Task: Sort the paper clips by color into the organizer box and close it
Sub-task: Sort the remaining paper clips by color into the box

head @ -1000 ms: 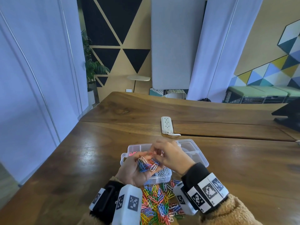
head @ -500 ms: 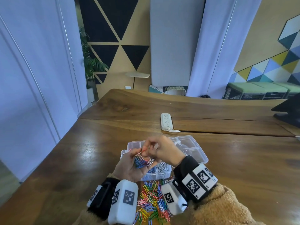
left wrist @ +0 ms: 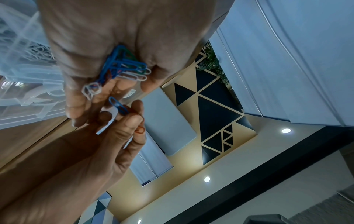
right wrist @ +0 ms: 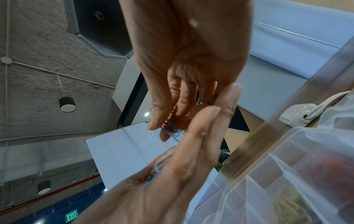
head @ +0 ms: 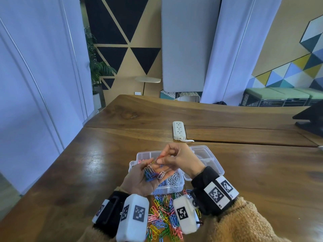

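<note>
My left hand [head: 139, 180] is palm up over the open clear organizer box [head: 212, 162]. It cups a bundle of blue and white paper clips [head: 151, 173], and the left wrist view shows the thumb closing against the bundle [left wrist: 122, 65]. Just beyond the left fingertips, my right hand [head: 178, 158] pinches a blue clip [left wrist: 117, 104] and an orange clip [left wrist: 140, 130] between thumb and fingers. The blue clip [right wrist: 172, 128] also shows in the right wrist view. White clips [head: 173, 179] fill a near compartment of the box. A mixed pile of coloured clips [head: 162, 217] lies on the table between my wrists.
A white power strip [head: 178, 130] with its cord lies beyond the box on the wooden table [head: 87, 172]. A dark object [head: 311, 119] sits at the table's far right. The table's left edge runs diagonally past my left arm.
My right hand has drawn its pinched clips a little up and away from the bundle in my left palm. Both hands stay over the box.
</note>
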